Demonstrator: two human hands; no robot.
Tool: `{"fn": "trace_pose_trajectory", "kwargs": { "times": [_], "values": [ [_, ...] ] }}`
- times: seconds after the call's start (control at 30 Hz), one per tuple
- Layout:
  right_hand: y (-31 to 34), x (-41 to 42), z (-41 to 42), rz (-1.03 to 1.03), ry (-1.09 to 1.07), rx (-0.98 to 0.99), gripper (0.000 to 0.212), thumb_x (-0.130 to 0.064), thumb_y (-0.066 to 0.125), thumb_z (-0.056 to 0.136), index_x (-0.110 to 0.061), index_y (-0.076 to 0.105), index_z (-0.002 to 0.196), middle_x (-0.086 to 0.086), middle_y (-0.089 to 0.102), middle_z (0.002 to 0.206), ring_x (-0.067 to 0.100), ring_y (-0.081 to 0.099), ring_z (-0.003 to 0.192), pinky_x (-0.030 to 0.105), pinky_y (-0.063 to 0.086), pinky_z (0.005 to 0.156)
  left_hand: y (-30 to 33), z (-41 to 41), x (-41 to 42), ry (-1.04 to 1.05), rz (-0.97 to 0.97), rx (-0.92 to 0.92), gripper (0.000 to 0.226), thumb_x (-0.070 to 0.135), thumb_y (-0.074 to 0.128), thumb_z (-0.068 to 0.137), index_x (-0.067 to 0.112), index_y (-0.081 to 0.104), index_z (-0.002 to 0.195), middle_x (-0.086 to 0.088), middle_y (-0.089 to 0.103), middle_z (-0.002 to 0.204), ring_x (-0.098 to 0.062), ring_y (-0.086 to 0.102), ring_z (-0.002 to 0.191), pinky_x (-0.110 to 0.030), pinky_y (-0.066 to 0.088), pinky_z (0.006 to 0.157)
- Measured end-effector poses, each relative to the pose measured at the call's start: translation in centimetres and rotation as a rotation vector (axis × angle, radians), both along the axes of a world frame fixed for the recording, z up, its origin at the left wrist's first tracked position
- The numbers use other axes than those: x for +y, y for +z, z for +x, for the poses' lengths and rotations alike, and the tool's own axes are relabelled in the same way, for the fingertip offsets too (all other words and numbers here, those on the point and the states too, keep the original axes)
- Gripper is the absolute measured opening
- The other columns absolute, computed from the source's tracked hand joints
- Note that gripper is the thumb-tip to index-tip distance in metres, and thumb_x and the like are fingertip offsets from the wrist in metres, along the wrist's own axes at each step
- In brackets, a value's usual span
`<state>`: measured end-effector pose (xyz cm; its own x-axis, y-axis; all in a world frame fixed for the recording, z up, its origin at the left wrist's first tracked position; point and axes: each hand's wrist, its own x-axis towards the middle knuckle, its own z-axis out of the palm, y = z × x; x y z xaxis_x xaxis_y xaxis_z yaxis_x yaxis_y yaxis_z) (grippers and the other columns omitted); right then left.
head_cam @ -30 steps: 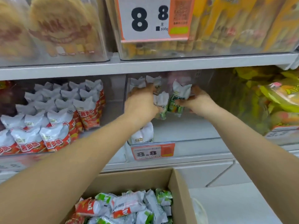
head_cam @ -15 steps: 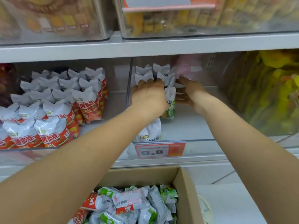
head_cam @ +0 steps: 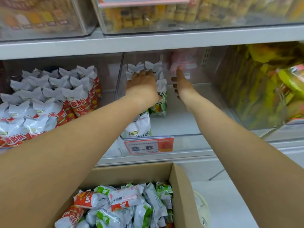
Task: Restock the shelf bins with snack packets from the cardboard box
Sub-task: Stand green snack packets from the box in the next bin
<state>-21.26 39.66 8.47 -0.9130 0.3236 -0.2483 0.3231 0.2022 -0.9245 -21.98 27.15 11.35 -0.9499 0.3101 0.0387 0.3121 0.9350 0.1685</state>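
Reaching into the clear plastic middle bin [head_cam: 189,137] on the grey shelf [head_cam: 148,43], both bare arms stretch out over the brown cardboard box [head_cam: 181,186] below. The left hand [head_cam: 142,81] lies on top of the green and white snack packets [head_cam: 160,96] that stand in a row on the left side of that bin. Its fingers curl down over the crinkly white tops, but I cannot tell if they pinch a packet or just press on them. The right hand [head_cam: 181,84] is just beside the packets, on their right, and not touching them. It is turned on its edge with the thumb pointing up and the fingers straight and loose, holding nothing. More green and white packets stand at the front of the bin, right behind the orange and white price tag [head_cam: 148,145] that reads 8.8. The bin to the left is full of red and white snack packets [head_cam: 49,102] in neat rows. The bin to the right holds yellow and green bags [head_cam: 263,89], which look blurry. Down in the cardboard box lies a loose pile of packets [head_cam: 128,206], some green and some red, all mixed up. Up on the top shelf are two more clear bins of snacks [head_cam: 164,14], too blurry to tell apart.
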Motion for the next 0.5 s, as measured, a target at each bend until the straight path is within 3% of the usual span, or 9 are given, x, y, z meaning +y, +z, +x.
{"fn": "trace_pose_trajectory", "kwargs": {
  "times": [0.07,0.17,0.27,0.37,0.43,0.5],
  "values": [
    [0.1,0.8,0.6,0.072,-0.025,0.028,0.061,-0.058,0.024,0.096,-0.015,0.059,0.121,0.010,0.058,0.121,0.028,0.053,0.111,0.040,0.040,0.100,0.6,0.2,-0.4,-0.005,0.041,-0.017,0.074,0.040,0.073,0.080,0.014,0.038,0.140,-0.010,0.039,0.143,-0.031,0.034,0.132,-0.039,0.035,0.105],
    [0.9,1.5,3.5,0.246,-0.027,0.186,0.026,-0.029,0.047,0.089,-0.012,0.066,0.086,0.013,0.068,0.096,0.034,0.061,0.092,0.037,0.046,0.083,2.2,1.6,-1.2,-0.040,0.170,0.026,0.058,0.038,0.067,0.084,0.010,0.049,0.132,-0.012,0.045,0.138,-0.030,0.041,0.128,-0.032,0.036,0.100],
    [2.6,0.2,9.2,0.344,-0.029,0.349,0.016,-0.020,0.051,0.089,-0.025,0.066,0.085,-0.003,0.071,0.084,0.021,0.066,0.092,0.041,0.050,0.089,3.2,5.0,-3.0,-0.098,0.386,0.109,0.032,0.026,0.058,0.090,0.014,0.062,0.119,-0.009,0.059,0.121,-0.026,0.053,0.115,-0.024,0.036,0.084],
    [3.2,-2.1,15.1,0.368,0.030,0.453,0.020,-0.018,0.052,0.092,-0.033,0.063,0.084,-0.017,0.067,0.077,0.009,0.066,0.086,0.035,0.051,0.088,2.8,10.4,-5.7,-0.144,0.576,0.166,0.019,0.016,0.056,0.089,0.020,0.067,0.104,0.001,0.061,0.116,-0.016,0.053,0.112,-0.019,0.033,0.089],
    [3.3,-3.8,18.4,0.319,0.084,0.458,0.023,-0.018,0.053,0.092,-0.037,0.061,0.082,-0.016,0.067,0.078,0.009,0.066,0.084,0.036,0.052,0.085,2.2,14.5,-7.8,-0.138,0.717,0.098,0.017,0.012,0.057,0.088,0.024,0.067,0.093,0.007,0.063,0.106,-0.009,0.056,0.101,-0.020,0.040,0.090],
    [2.2,-5.6,21.3,0.276,0.137,0.427,0.017,-0.024,0.052,0.088,-0.038,0.061,0.082,-0.011,0.069,0.081,0.013,0.067,0.084,0.039,0.053,0.085,0.9,18.0,-9.9,-0.150,0.827,-0.083,0.016,0.014,0.060,0.084,0.030,0.065,0.082,0.009,0.067,0.090,-0.007,0.061,0.087,-0.020,0.047,0.083]
  ]
}}
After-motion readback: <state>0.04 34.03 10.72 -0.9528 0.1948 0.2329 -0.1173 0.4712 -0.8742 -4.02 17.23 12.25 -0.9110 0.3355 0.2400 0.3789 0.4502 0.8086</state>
